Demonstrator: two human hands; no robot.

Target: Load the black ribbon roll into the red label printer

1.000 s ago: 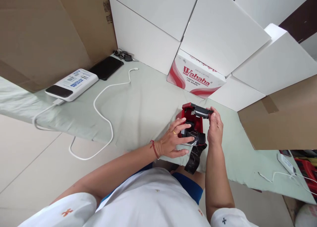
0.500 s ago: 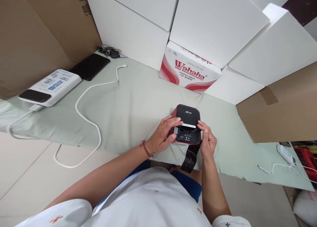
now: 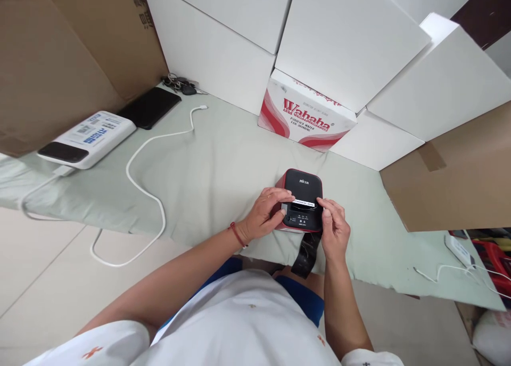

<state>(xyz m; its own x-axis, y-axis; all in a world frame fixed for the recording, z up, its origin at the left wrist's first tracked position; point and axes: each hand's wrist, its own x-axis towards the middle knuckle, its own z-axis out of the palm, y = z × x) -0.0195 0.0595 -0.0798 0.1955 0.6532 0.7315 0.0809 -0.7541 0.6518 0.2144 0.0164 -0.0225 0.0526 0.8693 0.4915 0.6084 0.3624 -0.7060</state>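
A small label printer (image 3: 305, 184) with a black top and red sides rests on the pale green cloth near its front edge. My left hand (image 3: 268, 210) grips its left side, fingers on the lid and thumb on the front panel. At the right edge, my right hand (image 3: 335, 227) has its fingertips against the lid, the other fingers curled. A white printed strip (image 3: 304, 202) shows at the slot between lid and panel. From the printer's front a dark, glossy strip (image 3: 306, 255) hangs over the cloth's edge.
White boxes (image 3: 339, 41) stand stacked behind, with a red-and-white Wahaha carton (image 3: 307, 113). A power bank (image 3: 88, 139), black phone (image 3: 150, 107), keys (image 3: 183, 84) and white cable (image 3: 139, 182) lie left. Cardboard (image 3: 455, 169) stands right, near a white adapter (image 3: 459, 250).
The printer's lid has come down; the gap above the front panel has narrowed. Both hands remain at its sides, the right fingertips slightly lower on the lid edge. The view shifted slightly.
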